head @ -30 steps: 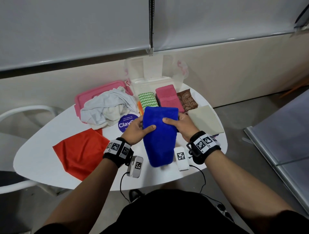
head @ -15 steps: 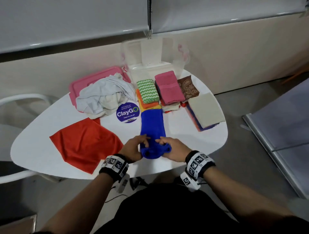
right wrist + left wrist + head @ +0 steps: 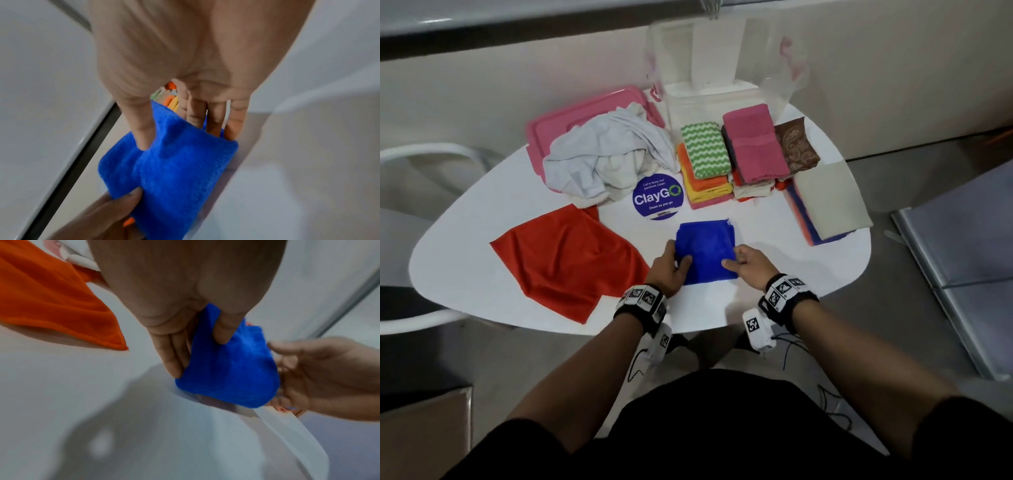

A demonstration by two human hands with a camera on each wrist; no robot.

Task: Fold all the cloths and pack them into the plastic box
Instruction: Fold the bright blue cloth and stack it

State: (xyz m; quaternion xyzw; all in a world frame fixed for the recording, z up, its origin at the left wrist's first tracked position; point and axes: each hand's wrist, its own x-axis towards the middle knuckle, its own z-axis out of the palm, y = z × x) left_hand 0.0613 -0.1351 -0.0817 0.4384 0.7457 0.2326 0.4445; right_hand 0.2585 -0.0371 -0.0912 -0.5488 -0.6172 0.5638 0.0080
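Observation:
A folded blue cloth [image 3: 705, 250] sits at the near edge of the white table [image 3: 465, 246], just above it. My left hand [image 3: 671, 269] pinches its left side, thumb on top and fingers under, as the left wrist view shows on the blue cloth [image 3: 228, 369]. My right hand [image 3: 748, 265] pinches the right side the same way around the blue cloth [image 3: 174, 170]. A flat red cloth [image 3: 565, 260] lies to the left. The clear plastic box [image 3: 719, 65] stands open at the table's far edge.
A crumpled grey-white cloth pile [image 3: 606, 161] lies on a pink lid [image 3: 544, 126]. Folded stacks stand ahead: green zigzag on orange [image 3: 705, 150], pink [image 3: 755, 147], brown paisley [image 3: 796, 145], beige on blue [image 3: 832, 202]. A purple ClayGo sticker [image 3: 658, 198] marks the table.
The long blue cloth was laid on the table, its near end picked up and brought over, so it is now half as long. Both hands moved from its near end to its sides.

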